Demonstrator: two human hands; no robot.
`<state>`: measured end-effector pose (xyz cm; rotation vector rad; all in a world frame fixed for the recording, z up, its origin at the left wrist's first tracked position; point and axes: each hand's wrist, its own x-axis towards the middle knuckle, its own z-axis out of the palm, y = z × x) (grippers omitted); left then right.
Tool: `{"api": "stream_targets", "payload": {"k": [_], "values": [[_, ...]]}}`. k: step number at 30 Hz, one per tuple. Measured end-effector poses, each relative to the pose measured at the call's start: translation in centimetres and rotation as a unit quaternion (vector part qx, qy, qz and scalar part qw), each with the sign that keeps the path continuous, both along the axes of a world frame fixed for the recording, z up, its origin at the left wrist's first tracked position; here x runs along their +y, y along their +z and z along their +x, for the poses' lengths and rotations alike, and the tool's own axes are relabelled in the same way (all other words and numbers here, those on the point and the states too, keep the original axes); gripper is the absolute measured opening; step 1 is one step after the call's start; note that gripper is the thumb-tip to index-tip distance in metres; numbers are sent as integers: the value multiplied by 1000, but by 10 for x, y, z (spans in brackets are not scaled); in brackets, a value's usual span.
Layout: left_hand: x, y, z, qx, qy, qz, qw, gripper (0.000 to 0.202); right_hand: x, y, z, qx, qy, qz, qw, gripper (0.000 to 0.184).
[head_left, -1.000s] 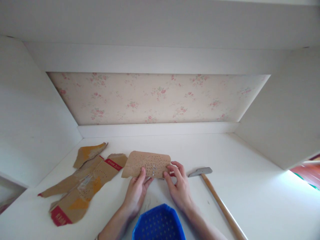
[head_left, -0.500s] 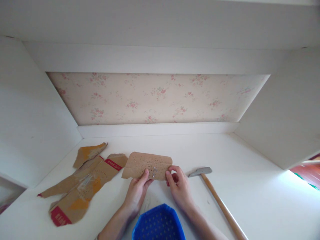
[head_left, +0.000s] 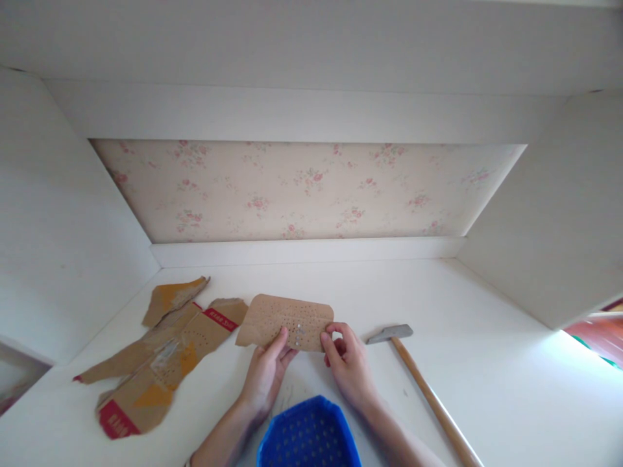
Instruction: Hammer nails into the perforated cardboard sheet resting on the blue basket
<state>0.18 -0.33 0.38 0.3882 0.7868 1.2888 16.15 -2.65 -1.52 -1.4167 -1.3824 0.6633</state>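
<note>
A piece of brown cardboard (head_left: 272,318) dotted with small holes is held up in front of me by both hands. My left hand (head_left: 267,373) grips its lower edge, thumb on the near face and fingers behind. At the lower right corner, my right hand (head_left: 348,363) pinches the board between thumb and fingers. Several small shiny nail heads (head_left: 298,334) show in the board between my hands. Just below, a blue plastic basket (head_left: 343,431) with a perforated bottom stands between my forearms. The bottom of the frame cuts it off.
On the left lie torn cardboard pieces (head_left: 168,370) with red and orange patches. A hammer (head_left: 428,392) with a wooden handle rests right of my right hand. White panels enclose the white surface (head_left: 487,363) at the sides, with floral wallpaper (head_left: 311,194) behind.
The cardboard has tilted slightly in my hands, so the nails now look like short bright dots rather than longer shanks. Basket, hammer and torn pieces stay where they were.
</note>
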Motion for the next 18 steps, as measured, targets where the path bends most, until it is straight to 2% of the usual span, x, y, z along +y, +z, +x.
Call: {"api": "stream_targets", "payload": {"k": [7, 12, 18], "values": [[-1, 3, 0, -1, 2, -1, 1000, 33, 0, -1, 0, 0, 4, 4, 1000, 18], [-2, -1, -2, 17, -10, 5, 1000, 34, 1, -2, 0, -8, 3, 10, 1000, 16], [-2, -4, -2, 44, 6, -1, 999, 32, 1, -2, 0, -37, -3, 30, 999, 14]]}}
